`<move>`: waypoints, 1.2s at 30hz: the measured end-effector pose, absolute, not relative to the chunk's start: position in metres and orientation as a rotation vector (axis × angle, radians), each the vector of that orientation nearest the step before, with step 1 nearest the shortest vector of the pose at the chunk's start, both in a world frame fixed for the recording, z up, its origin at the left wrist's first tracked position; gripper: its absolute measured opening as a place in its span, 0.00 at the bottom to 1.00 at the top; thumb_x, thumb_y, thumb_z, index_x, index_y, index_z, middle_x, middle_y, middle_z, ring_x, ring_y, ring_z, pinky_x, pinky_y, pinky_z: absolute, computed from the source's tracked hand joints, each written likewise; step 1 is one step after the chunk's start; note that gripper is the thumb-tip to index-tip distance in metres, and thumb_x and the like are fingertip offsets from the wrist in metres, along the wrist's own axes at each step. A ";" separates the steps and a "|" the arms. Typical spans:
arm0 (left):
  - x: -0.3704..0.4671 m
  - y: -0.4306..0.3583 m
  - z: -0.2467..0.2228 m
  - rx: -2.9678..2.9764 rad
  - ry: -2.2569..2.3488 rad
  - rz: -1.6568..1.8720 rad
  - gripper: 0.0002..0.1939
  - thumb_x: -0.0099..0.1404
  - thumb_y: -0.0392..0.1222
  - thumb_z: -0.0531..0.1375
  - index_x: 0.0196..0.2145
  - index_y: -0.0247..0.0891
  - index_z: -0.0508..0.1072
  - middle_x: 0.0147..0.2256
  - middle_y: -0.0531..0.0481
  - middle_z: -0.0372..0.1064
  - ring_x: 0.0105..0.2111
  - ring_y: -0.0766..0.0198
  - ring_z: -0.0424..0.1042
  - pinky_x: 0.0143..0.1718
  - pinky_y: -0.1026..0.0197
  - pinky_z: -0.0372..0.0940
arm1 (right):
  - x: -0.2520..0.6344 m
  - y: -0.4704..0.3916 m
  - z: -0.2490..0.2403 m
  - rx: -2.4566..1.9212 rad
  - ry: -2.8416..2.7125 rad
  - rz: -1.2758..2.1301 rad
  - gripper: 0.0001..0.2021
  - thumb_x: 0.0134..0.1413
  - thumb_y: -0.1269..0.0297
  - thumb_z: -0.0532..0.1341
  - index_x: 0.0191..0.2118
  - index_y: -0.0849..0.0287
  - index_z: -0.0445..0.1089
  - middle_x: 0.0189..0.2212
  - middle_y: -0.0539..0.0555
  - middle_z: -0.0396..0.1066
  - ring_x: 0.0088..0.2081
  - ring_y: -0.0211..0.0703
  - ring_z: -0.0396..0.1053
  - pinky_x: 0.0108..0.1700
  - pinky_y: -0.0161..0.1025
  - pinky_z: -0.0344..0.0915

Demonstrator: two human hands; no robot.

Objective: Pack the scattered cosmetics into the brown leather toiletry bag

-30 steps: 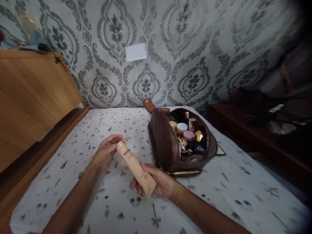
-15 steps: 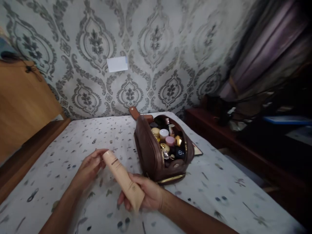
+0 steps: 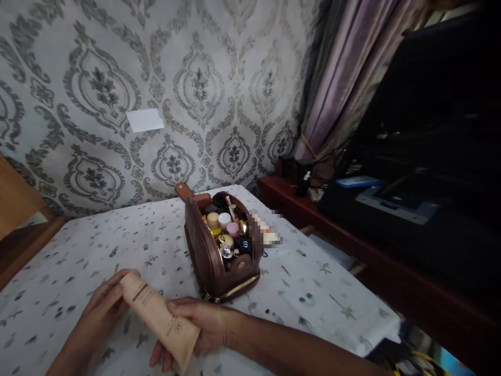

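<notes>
A beige squeeze tube point(image 3: 158, 316) with small brown print lies slantwise between my two hands. My right hand point(image 3: 201, 324) is closed round its wide crimped end, thumb on top and fingers underneath. At the narrower upper end, my left hand point(image 3: 104, 300) pinches the tube, its fingertips partly hidden behind it. Beyond my hands stands a brown toiletry bag point(image 3: 199, 248), unzipped at the top. Inside it are several small items, among them a white-lidded jar point(image 3: 224, 220), a pink-lidded jar point(image 3: 232, 228) and a clear round stopper point(image 3: 226, 251).
Under everything is a white patterned cloth point(image 3: 133, 240). A pixelated card-like item point(image 3: 270, 235) lies behind the bag's right side. A dark red ledge point(image 3: 376, 271) holds a large black item point(image 3: 430, 130) and a blue-edged object point(image 3: 358, 181). Patterned wallpaper point(image 3: 199, 104) rises behind.
My view has swung to the right, so the bag and hands appear further left. My left hand has closed in on the tube's upper end; my right hand keeps its hold.
</notes>
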State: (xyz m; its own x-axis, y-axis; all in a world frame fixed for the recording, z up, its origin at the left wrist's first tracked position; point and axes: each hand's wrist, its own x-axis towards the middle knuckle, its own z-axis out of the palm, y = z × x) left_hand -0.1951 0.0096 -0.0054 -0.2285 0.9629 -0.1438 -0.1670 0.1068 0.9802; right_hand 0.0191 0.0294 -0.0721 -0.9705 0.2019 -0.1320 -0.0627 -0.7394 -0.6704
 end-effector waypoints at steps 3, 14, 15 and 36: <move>-0.187 0.010 -0.002 0.851 1.289 1.353 0.27 0.41 0.55 0.74 0.37 0.38 0.79 0.25 0.51 0.72 0.25 0.62 0.67 0.21 0.66 0.61 | 0.018 0.030 -0.074 -0.288 -1.047 2.772 0.33 0.59 0.35 0.49 0.47 0.65 0.64 0.28 0.60 0.76 0.26 0.45 0.73 0.37 0.42 0.66; -0.177 0.009 -0.005 0.751 1.197 1.299 0.28 0.39 0.58 0.74 0.34 0.37 0.80 0.29 0.46 0.75 0.30 0.56 0.71 0.31 0.60 0.69 | 0.020 0.032 -0.070 -0.254 -1.051 2.697 0.33 0.57 0.37 0.55 0.53 0.65 0.64 0.28 0.59 0.76 0.27 0.46 0.74 0.37 0.42 0.67; -0.177 0.010 -0.007 0.761 1.177 1.310 0.27 0.40 0.57 0.74 0.34 0.36 0.80 0.29 0.46 0.76 0.31 0.56 0.71 0.32 0.60 0.70 | 0.020 0.032 -0.069 -0.275 -1.031 2.702 0.33 0.59 0.37 0.53 0.52 0.66 0.65 0.29 0.59 0.76 0.27 0.45 0.74 0.37 0.41 0.66; -0.176 0.011 -0.003 0.861 0.963 1.413 0.26 0.48 0.56 0.73 0.39 0.34 0.79 0.28 0.49 0.73 0.26 0.66 0.68 0.26 0.66 0.62 | 0.035 0.020 -0.035 -0.351 -0.851 2.636 0.27 0.55 0.50 0.64 0.54 0.59 0.58 0.37 0.60 0.77 0.35 0.47 0.76 0.38 0.41 0.68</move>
State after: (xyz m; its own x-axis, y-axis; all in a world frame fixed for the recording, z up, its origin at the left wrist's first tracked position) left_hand -0.1764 0.0114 -0.0030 -0.0666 0.9973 -0.0304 -0.3924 0.0019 0.9198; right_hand 0.0352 0.0198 -0.0354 -0.9090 0.3973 -0.1261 -0.2485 -0.7595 -0.6012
